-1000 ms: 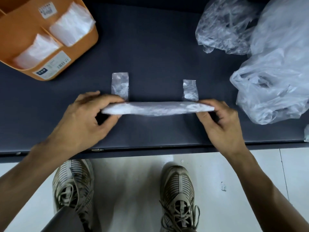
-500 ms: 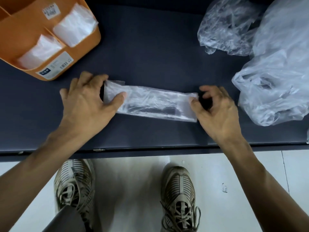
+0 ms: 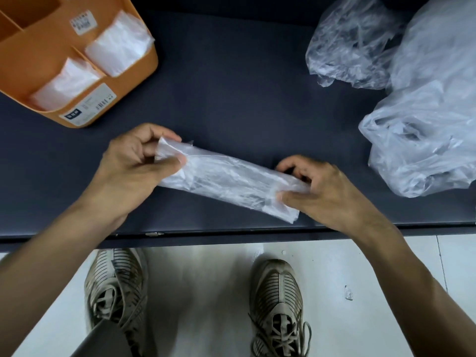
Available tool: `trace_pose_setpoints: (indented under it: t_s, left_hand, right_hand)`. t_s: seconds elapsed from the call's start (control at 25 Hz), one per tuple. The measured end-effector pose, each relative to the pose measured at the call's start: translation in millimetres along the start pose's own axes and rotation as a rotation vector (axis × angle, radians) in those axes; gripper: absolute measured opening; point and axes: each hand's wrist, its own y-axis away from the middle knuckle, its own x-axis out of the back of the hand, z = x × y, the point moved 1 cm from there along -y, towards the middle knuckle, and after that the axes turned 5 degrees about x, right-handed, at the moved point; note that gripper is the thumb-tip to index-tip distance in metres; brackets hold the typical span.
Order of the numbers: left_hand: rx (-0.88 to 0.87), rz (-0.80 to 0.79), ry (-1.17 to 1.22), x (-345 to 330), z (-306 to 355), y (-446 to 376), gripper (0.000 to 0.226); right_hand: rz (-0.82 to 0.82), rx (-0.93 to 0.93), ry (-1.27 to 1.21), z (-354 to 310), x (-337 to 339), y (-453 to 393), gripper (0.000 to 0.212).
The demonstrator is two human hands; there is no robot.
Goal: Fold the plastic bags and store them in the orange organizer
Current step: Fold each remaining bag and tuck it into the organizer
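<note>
Lifted since half a second ago, the folded clear plastic strip (image 3: 231, 180) is tilting at frame centre; left hand (image 3: 134, 166) and right hand (image 3: 319, 191) fingers are pinching its ends above the dark desk (image 3: 231, 86).

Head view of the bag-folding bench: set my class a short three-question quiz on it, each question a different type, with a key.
1. True or false: both hands grip the folded bag strip.
2. How many folded bags show in the orange organizer?
3. The unfolded bags lie nearer which hand: A left, B right?

Key: 1 true; 2 two; 3 B.
</note>
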Motion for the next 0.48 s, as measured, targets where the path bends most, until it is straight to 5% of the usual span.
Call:
trace_pose_setpoints:
  t_s: [0.12, 0.28, 0.36, 0.48]
  left_hand:
    - [-0.006, -0.056, 0.080, -2.3, 6.4, 1.9, 0.040]
    - [-0.245, -0.095, 0.178, -2.1, 33.1, 12.5, 0.050]
    - [-0.447, -0.109, -0.018, -3.2, 46.8, 22.5, 0.031]
    - [-0.792, -0.143, -0.490, -11.6, 38.8, 25.2, 0.012]
  right_hand:
    - [0.094, 0.010, 0.047, -1.5, 0.1, -5.9, 0.007]
    - [0.737, 0.259, -0.114, -12.9, 17.9, -12.2, 0.016]
    - [0.861, 0.406, -0.086, -13.1, 28.3, -20.1, 0.024]
    - [0.815, 0.397, 0.168, -1.3, 31.2, -31.4, 0.046]
